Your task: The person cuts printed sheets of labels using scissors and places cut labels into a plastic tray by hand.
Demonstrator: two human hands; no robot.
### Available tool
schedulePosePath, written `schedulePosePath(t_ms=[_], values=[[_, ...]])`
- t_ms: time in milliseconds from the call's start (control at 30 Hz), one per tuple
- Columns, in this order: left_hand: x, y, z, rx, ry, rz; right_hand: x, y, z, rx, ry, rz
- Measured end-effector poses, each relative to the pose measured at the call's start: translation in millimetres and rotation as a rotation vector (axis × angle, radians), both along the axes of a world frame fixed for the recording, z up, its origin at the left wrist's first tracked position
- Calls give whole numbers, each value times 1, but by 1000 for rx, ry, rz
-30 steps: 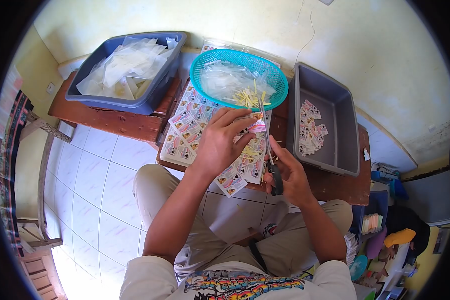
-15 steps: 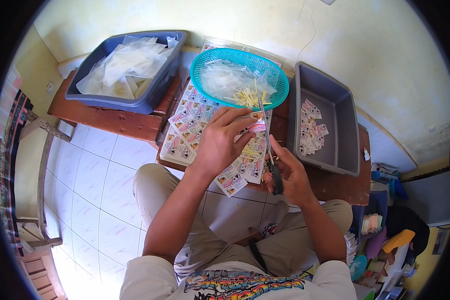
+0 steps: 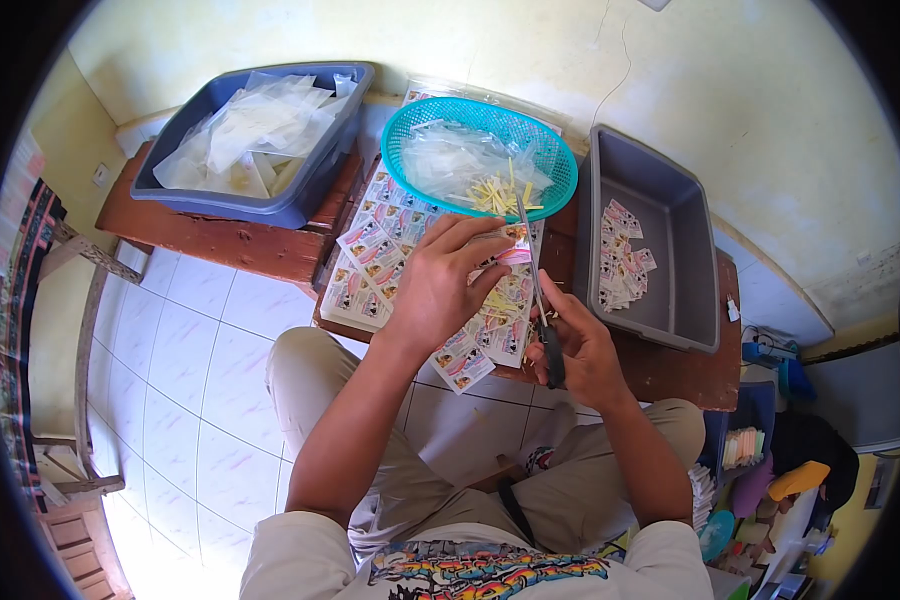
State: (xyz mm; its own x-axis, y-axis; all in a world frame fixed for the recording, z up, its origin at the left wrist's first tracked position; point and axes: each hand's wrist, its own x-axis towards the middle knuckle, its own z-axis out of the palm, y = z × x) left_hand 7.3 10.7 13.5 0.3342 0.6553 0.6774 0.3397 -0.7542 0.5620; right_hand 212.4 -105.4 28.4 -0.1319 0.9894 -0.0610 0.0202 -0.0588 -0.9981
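We are holding black-handled scissors (image 3: 537, 285) pointing away from us, their metal blades running along the right edge of a small, pink-and-white printed card (image 3: 516, 246).

From far away I see the left hand (image 3: 445, 275) hold a printed card (image 3: 519, 243), the right hand (image 3: 587, 352) hold scissors (image 3: 551, 348) against it. Blue tub (image 3: 322, 178) at ten o'clock, green basket (image 3: 562, 160) at twelve, gray tub (image 3: 678, 240) at two.

A: What's the outfit?
B: They're wearing a white short-sleeved tee (image 3: 470, 590), with a graffiti-style print (image 3: 490, 568) running across it in blue, orange and yellow.
A: And lower down?
B: They're sporting beige trousers (image 3: 308, 385).
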Motion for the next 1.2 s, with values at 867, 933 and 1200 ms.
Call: schedulePosePath(t_ms=[867, 933, 1200], values=[[-5, 0, 2, -1, 54, 16, 8, 2, -22, 42, -615, -6], [-6, -1, 2, 6, 43, 28, 11, 1, -36, 171, -833, 48], [-5, -3, 2, -8, 53, 12, 5, 3, -59, 58, -1070, 42]])
